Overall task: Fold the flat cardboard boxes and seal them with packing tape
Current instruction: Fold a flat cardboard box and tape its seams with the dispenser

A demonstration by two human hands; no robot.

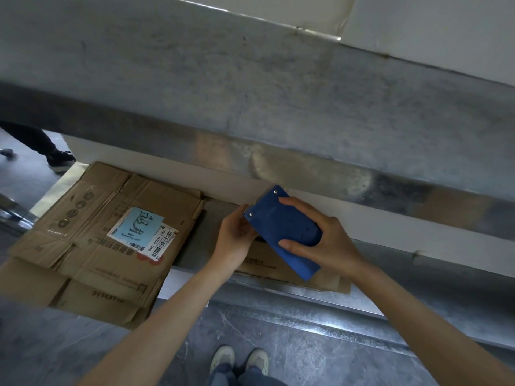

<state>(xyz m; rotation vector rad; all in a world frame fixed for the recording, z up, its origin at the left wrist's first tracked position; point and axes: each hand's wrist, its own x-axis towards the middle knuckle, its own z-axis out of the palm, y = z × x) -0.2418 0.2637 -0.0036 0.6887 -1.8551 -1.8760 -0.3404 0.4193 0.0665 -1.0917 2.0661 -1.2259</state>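
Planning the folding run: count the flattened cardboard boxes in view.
2 clear groups: a stack of flattened brown cardboard boxes at left, exact layer count unclear, and one flattened brown cardboard piece beneath the hands.

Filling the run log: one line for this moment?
right hand: holds blue tape dispenser | left hand: at its front end | flat boxes: unfolded

A warehouse or packing area is suggested. Worn, flattened cardboard boxes point(103, 240) bearing a barcoded shipping label point(145, 232) are stacked at lower left on a low ledge. A bare grey concrete floor point(306, 346) is seen at the bottom, and a scuffed concrete beam point(250, 93) across the middle.
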